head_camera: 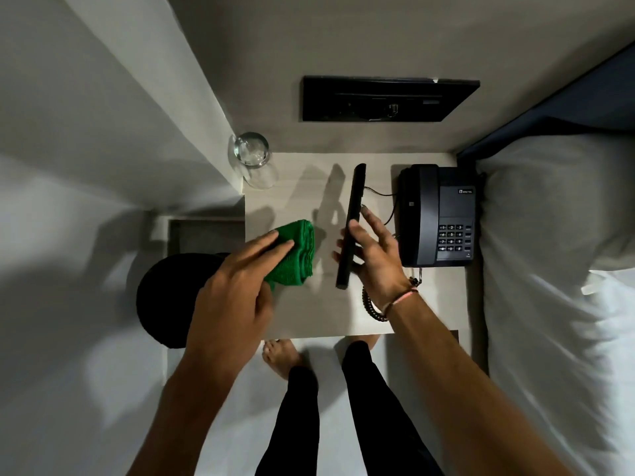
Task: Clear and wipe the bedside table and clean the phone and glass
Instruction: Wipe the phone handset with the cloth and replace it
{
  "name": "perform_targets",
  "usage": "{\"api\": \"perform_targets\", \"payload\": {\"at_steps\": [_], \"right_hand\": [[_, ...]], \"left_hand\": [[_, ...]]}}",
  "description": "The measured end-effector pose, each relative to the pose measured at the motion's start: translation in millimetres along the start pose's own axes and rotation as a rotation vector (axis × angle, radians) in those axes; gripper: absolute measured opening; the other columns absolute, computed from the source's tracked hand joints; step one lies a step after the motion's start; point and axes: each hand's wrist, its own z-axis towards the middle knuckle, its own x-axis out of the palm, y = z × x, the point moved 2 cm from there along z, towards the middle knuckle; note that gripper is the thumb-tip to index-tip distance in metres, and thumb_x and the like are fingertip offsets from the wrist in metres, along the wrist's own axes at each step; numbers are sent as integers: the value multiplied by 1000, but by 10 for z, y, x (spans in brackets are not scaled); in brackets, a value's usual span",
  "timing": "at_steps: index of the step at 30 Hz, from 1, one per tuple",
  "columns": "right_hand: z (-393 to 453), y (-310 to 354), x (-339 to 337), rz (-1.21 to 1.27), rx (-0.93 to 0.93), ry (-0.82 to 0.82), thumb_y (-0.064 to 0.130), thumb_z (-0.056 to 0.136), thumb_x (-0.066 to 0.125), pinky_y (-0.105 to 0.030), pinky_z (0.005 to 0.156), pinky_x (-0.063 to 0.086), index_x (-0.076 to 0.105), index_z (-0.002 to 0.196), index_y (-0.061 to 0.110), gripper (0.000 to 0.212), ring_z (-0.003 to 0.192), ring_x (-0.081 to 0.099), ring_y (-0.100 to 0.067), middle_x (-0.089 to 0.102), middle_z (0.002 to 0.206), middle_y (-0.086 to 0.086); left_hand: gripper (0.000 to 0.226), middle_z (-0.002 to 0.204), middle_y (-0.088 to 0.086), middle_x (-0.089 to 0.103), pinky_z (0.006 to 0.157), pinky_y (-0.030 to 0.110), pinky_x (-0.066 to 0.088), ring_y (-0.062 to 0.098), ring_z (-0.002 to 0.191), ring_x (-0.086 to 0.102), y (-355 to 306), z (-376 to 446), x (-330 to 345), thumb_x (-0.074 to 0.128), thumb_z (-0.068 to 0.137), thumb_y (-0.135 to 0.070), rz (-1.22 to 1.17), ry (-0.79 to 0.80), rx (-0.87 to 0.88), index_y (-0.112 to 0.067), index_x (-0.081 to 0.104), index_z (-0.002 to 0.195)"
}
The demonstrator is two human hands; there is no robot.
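A pale bedside table [309,314] stands against the wall. My left hand [233,286] presses a folded green cloth [295,255] onto its left part. My right hand [374,255] grips a long black remote [354,207], lifted on its edge above the table's middle. A black desk phone [436,214] with its handset on the cradle sits at the right, its coiled cord [369,304] trailing toward the front edge. A clear drinking glass [252,156] stands upright at the table's back left corner.
A black socket panel [385,97] is fixed to the wall behind the table. A bed with white sheets and a pillow [556,235] borders the right side. A round black bin [171,297] sits on the floor at the left. My bare feet stand below the front edge.
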Motion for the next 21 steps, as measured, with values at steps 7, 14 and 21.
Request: {"api": "perform_targets", "payload": {"at_steps": [7, 14, 21], "right_hand": [[395, 91, 137, -1065, -302, -433, 41, 65, 85, -38, 82, 60, 71, 100, 17, 45, 87, 70, -23, 72, 95, -5], [548, 71, 240, -1534, -234, -485, 57, 72, 78, -45, 83, 54, 65, 111, 16, 58, 100, 65, -32, 67, 108, -8], [570, -10, 135, -1454, -387, -424, 61, 81, 68, -47, 90, 53, 59, 123, 12, 65, 115, 54, -31, 57, 124, -13]], "left_hand": [[68, 151, 7, 48, 94, 44, 53, 30, 140, 44, 178, -40, 262, 50, 77, 8, 151, -72, 32, -14, 54, 141], [51, 144, 17, 54, 98, 45, 55, 35, 135, 50, 280, 6, 453, 40, 89, 5, 226, -199, 175, -6, 58, 136], [65, 151, 15, 47, 109, 48, 46, 29, 144, 39, 258, 72, 450, 47, 84, 22, 186, -220, 251, -3, 47, 144]]}}
